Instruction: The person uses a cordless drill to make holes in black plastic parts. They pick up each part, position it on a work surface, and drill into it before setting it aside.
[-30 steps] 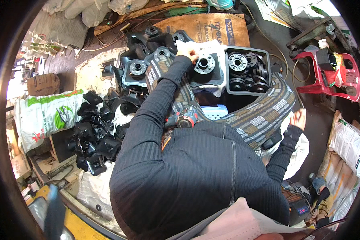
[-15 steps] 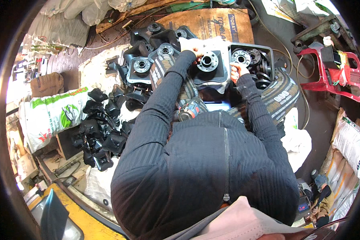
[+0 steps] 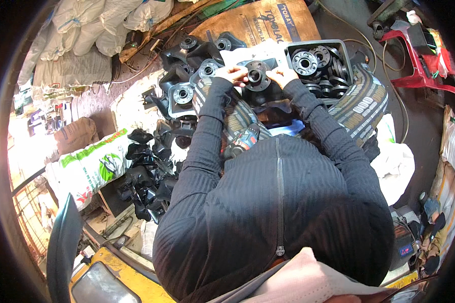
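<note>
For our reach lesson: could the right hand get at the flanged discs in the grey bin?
Probably yes: the right hand is just left of the open-topped grey bin, and nothing visible covers the upper flanged discs.

Bright glare bleaches the far left, while the fisheye bends straight edges toward a black, vignetted rim.

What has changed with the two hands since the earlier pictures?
The right hand moved forward and to the left, from beside the person's right leg to the right side of the black flanged part. Whether it grips the part is unclear. The left hand stayed at the part's left side. The grey bin and power drill stayed in place.
</note>
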`<state>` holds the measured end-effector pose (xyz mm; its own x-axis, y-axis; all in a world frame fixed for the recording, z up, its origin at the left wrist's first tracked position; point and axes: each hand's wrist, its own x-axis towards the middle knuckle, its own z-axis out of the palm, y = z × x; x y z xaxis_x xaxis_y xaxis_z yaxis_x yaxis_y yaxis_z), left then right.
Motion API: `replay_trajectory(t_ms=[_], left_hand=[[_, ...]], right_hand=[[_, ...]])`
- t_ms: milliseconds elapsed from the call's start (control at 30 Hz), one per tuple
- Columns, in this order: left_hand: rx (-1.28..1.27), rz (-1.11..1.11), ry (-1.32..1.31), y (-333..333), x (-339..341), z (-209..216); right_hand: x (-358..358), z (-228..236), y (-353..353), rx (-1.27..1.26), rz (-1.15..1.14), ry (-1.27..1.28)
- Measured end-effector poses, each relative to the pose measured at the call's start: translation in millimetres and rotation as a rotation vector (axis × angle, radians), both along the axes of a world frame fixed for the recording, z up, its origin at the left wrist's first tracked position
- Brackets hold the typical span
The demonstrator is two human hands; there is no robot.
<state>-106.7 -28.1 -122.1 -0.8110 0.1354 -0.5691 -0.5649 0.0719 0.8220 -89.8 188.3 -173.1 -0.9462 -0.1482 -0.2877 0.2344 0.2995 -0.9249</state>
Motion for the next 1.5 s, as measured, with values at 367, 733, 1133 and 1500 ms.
replay_trajectory(t_ms=[367,733,1133,1500], left_hand=[[0.177,0.018,-0.207,-16.0,-5.5,-21.3],[0.303,0.088,-0.356,-23.0,-17.8,-80.5],[0.364,0.25,-0.304,-11.1,-9.9,-84.8],[-0.435,-0.101,0.455,-56.8,58.0,12.4]], right_hand=[[-6.3,-10.2,1.2,-0.066,0.001,-0.051],[-16.7,-11.1,-8.8,0.082,0.058,-0.053],[-12.9,-42.9,-10.2,0.06,0.013,-0.101],[-5.1,-34.6,-4.0,0.167,-0.063,-0.163]])
